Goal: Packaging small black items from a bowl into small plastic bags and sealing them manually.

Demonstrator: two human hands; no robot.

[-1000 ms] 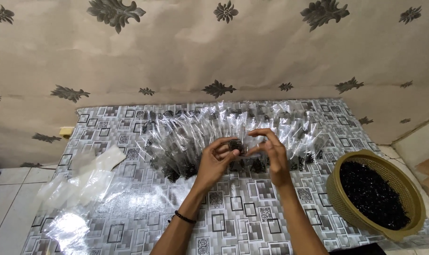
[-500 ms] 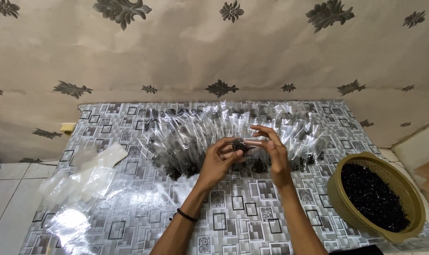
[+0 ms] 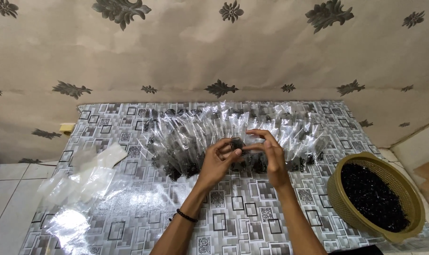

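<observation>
Now | left hand (image 3: 217,162), right hand (image 3: 270,156) pinch small bag (image 3: 238,143) | basket (image 3: 339,204) at table edge

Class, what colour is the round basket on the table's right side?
Olive green basket, filled with small black pieces; head view.

I see a table (image 3: 233,222) set against a wall (image 3: 186,52) that runs behind it. A row of filled bags (image 3: 186,137) lies across the table's far half, side by side. My left hand (image 3: 216,163) and right hand (image 3: 271,158) meet just before the middle of that row, a small bag (image 3: 237,144) between their fingertips. A basket (image 3: 339,203) sits at the table's right near corner, with pellets (image 3: 372,196) in it. Empty bags (image 3: 80,182) lie on the left side.
</observation>
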